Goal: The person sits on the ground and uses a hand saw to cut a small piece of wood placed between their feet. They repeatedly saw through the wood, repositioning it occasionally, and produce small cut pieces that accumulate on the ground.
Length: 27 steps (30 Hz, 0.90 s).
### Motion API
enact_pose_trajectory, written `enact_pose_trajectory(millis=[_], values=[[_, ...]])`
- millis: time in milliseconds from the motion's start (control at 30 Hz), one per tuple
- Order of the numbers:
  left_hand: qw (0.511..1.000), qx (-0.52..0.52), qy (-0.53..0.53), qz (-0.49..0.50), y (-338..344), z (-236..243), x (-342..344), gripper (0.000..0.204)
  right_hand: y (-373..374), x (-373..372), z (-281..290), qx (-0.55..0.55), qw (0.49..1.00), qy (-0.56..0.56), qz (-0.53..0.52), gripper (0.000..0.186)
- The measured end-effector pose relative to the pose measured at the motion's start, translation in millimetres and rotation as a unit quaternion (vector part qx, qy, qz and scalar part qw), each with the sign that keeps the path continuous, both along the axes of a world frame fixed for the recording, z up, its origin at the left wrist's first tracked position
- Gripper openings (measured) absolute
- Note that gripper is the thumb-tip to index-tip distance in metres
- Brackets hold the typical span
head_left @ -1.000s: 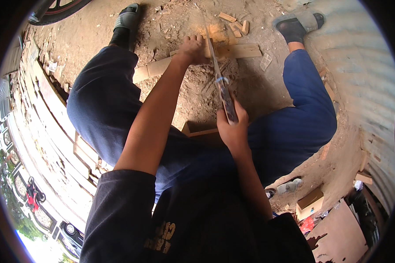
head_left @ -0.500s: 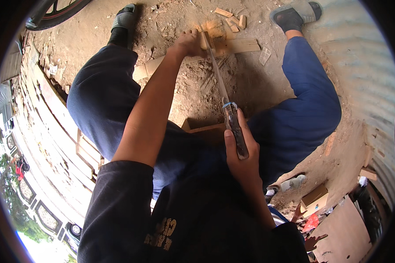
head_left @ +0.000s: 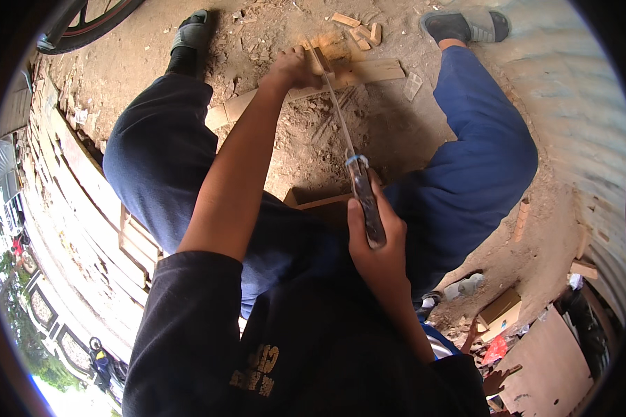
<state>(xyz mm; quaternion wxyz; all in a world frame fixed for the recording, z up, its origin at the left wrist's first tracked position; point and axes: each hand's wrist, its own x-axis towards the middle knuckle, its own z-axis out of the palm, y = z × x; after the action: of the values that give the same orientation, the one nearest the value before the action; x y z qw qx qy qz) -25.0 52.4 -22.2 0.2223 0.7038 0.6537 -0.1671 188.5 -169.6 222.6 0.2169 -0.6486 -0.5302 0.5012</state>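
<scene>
My right hand (head_left: 381, 240) is closed round the dark handle of a handsaw (head_left: 366, 205), its thumb lying along the grip. The long thin blade runs away from me, and its far end meets a small wood block (head_left: 319, 61). My left hand (head_left: 292, 69) grips that block from the left, fingers over its far side, beside the blade. Under the block lies a long plank (head_left: 375, 71), set crosswise on the dirt between my feet. Orange sawdust (head_left: 335, 46) is scattered just beyond the cut.
Several short wood offcuts (head_left: 360, 33) lie past the plank. A wooden box (head_left: 320, 201) sits between my thighs. Corrugated metal sheet (head_left: 563, 90) lines the right side; a wheel (head_left: 90, 24) stands far left. Another person's hand (head_left: 495, 382) shows at lower right, near a cardboard box (head_left: 502, 311).
My right hand and the saw have shifted slightly forward and left. The left hand keeps its hold on the block. The whole view has also shifted a little.
</scene>
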Motion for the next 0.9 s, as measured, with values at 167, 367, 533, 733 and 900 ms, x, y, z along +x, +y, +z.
enact_pose_trajectory(millis=[167, 367, 533, 733, 900], values=[[0.999, -0.003, -0.039, 0.015, 4.0, -12.4, -3.9, 0.111, -5.9, 25.6, -9.3, 0.055, 0.998, 0.036, 0.015, 0.045], [0.999, 0.021, -0.007, -0.023, 3.1, -11.4, -6.7, 0.105, -3.2, 16.5, 13.7, 0.003, 1.0, 0.019, 0.008, 0.041], [0.997, 0.05, -0.052, -0.014, -11.5, -5.9, -9.7, 0.105, 10.8, 13.1, -2.7, 0.012, 0.999, 0.046, 0.019, 0.043], [0.998, -0.026, -0.059, 0.003, -5.2, 13.8, -5.8, 0.112, -0.6, 8.1, -4.9, 0.023, 0.999, 0.03, -0.005, 0.038], [0.999, -0.001, -0.032, -0.031, -8.8, 12.6, -4.9, 0.108, 13.4, 2.8, -22.2, -0.004, 0.999, 0.047, -0.001, 0.039]])
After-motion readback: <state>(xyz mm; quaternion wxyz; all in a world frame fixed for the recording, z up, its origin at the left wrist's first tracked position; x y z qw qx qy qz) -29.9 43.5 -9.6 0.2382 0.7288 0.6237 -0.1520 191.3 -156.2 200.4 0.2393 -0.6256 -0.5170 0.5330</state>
